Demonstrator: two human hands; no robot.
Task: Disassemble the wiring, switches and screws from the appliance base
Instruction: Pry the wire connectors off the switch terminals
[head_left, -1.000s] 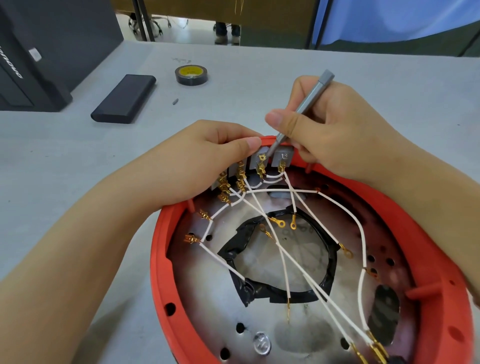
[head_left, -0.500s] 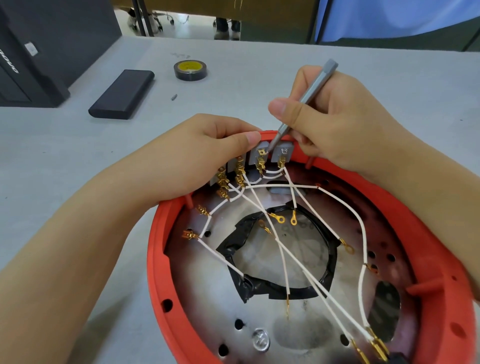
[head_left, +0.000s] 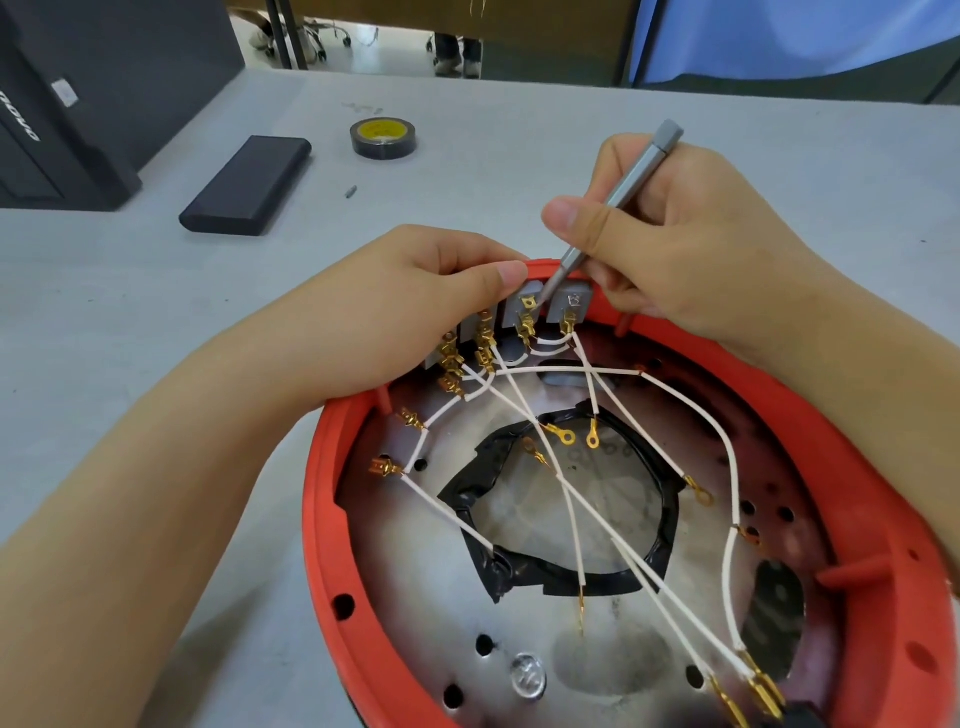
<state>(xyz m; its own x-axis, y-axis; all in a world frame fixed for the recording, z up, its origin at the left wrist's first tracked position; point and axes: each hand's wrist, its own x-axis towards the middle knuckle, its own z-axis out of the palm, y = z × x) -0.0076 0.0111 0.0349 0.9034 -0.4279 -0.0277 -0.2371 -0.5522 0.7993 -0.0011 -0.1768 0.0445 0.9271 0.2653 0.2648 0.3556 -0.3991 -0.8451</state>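
- Head view looks down at a round red plastic appliance base (head_left: 332, 525) lying open side up on a pale grey desk (head_left: 130, 312), near the front edge of the picture.
- Left hand (head_left: 395, 312) reaches in from the lower left, forearm across the desk, palm down over the base's far rim. Its fingers are curled, and the thumb (head_left: 493, 275) presses against the top of a small grey switch block (head_left: 522, 309).
- Right hand (head_left: 691, 244) comes in from the right, wrist over the rim. Its fingers and thumb pinch a slim grey metal screwdriver (head_left: 618, 195) like a pen, shaft tilted up and to the right.
- Screwdriver tip meets a brass terminal on that switch block. A second grey block (head_left: 571, 304) sits just beside it to the right.
- Inside the base lies a dull silver metal plate (head_left: 415, 613) with round holes. A ragged ring of glossy black tape (head_left: 483, 499) lines its central opening.
- Thin white wires (head_left: 597, 519) cross over the plate, ending in gold-coloured ring and spade connectors.
- Farther back on the desk rest a roll of black tape with a yellow core (head_left: 384, 136), a flat black rectangular case (head_left: 247, 184) and a large black box (head_left: 78, 93).
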